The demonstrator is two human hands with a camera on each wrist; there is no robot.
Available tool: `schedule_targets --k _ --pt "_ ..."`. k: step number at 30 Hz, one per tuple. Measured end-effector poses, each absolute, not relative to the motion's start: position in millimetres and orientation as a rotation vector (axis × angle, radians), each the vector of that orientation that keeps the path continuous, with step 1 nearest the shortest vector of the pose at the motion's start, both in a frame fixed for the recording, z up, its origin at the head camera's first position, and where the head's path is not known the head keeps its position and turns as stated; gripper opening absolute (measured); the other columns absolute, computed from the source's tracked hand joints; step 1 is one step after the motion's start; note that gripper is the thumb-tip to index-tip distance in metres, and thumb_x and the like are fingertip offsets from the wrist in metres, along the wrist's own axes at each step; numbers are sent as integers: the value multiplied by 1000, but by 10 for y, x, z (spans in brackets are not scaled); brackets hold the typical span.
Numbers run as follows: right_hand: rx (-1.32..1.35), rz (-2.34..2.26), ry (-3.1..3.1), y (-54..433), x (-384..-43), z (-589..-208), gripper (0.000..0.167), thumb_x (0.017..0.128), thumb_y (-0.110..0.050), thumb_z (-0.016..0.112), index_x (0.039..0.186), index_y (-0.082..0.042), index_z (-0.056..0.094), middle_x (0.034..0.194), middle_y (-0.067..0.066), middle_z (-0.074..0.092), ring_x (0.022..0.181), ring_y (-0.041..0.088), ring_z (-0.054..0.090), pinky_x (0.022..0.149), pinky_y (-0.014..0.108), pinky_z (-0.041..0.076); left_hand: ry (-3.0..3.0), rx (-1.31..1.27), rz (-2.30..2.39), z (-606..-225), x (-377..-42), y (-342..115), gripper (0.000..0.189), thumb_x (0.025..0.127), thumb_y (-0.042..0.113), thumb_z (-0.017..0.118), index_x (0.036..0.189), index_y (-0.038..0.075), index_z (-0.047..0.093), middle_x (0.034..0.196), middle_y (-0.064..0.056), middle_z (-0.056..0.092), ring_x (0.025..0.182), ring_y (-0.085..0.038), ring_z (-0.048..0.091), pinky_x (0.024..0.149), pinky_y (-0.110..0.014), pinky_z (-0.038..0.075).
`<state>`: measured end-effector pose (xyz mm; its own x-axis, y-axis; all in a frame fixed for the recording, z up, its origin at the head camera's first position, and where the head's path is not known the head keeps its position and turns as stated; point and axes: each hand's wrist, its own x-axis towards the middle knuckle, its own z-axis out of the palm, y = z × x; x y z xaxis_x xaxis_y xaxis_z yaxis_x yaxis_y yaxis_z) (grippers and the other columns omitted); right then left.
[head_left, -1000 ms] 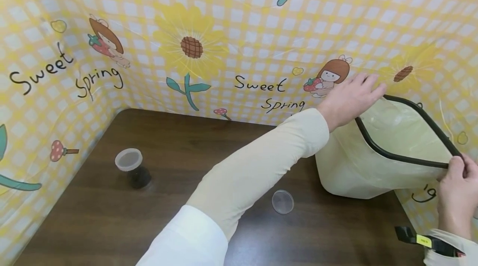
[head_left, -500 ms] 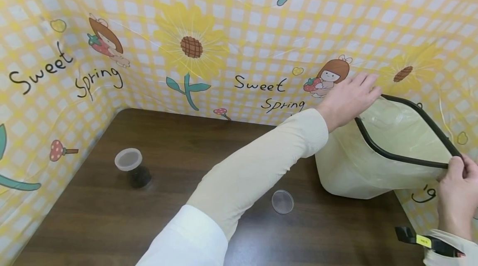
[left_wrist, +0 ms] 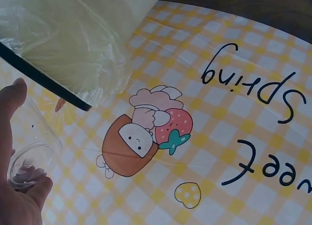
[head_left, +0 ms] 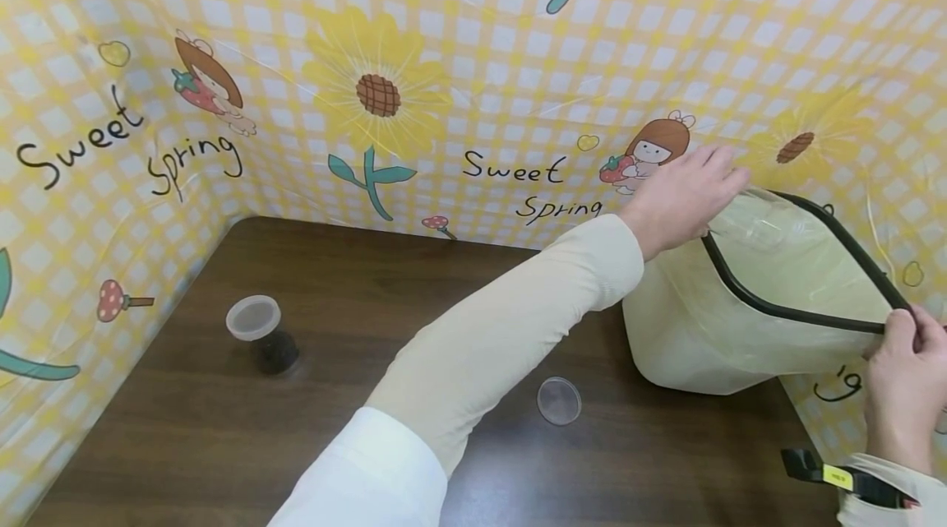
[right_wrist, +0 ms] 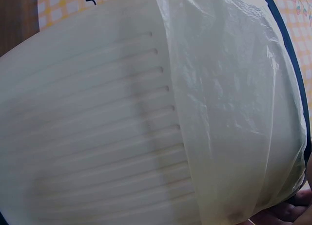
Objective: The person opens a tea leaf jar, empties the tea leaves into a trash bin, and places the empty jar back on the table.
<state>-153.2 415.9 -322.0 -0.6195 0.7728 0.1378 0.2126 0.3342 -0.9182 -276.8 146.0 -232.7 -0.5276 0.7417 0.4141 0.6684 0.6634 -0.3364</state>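
A pale trash can (head_left: 666,330) with a black rim stands at the right, tilted, with a thin translucent bag (head_left: 799,256) lining it and folded over the outside. My right hand (head_left: 906,371) grips its near right corner at the rim. In the left wrist view, my left hand (left_wrist: 19,196) holds a clear plastic cup (left_wrist: 41,142) beside the black rim. From the head, this left hand (head_left: 688,194) is over the can's far left corner, and its back hides the cup. Part of the bag covers the rim there.
On the brown table (head_left: 355,288), a clear cup with dark contents (head_left: 275,352) stands at the left, topped by a translucent lid (head_left: 254,318). A clear round lid (head_left: 559,401) lies near the can. Yellow checked cloth (head_left: 481,83) walls the back and sides.
My left hand has shifted slightly left along the can's far left corner, and more of the bag shows over the rim there. My right hand keeps its grip.
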Motion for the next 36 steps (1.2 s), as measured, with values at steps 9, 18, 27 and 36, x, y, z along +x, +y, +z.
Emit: schedule_targets --k 9,18,27,36 --pt "-859 1254 -2048 4158 -1527 -3214 45 106 -30 41 149 -20 50 77 -16 47 62 -2 43 57 13 31 -2525 -1084 145 -2271 -2802 1471 75 96 46 66 155 15 31 146 -2 43 132 -15 45 101 -19 42" --pt "-818 1230 -2040 4120 -1520 -3215 38 107 -29 41 141 -21 56 80 -14 47 65 1 42 54 13 31 -2782 -1002 -187 -2219 -2827 1484 78 92 53 69 152 20 30 147 5 42 136 -14 39 93 -20 46" --pt "-807 1275 -2001 4167 -1551 -3215 31 107 -28 44 134 -24 59 79 -11 48 64 3 43 53 14 31 -2818 -954 -452 -2237 -2849 1407 76 91 48 73 148 21 32 135 8 49 125 -11 45 95 -20 40" --pt "-793 1314 -1975 4164 -1550 -3220 25 107 -27 45 126 -25 61 78 -10 48 64 4 43 51 15 31 -2783 -912 -680 -2323 -2886 1294 78 87 46 76 144 15 33 119 6 50 113 -10 47 88 -19 41"
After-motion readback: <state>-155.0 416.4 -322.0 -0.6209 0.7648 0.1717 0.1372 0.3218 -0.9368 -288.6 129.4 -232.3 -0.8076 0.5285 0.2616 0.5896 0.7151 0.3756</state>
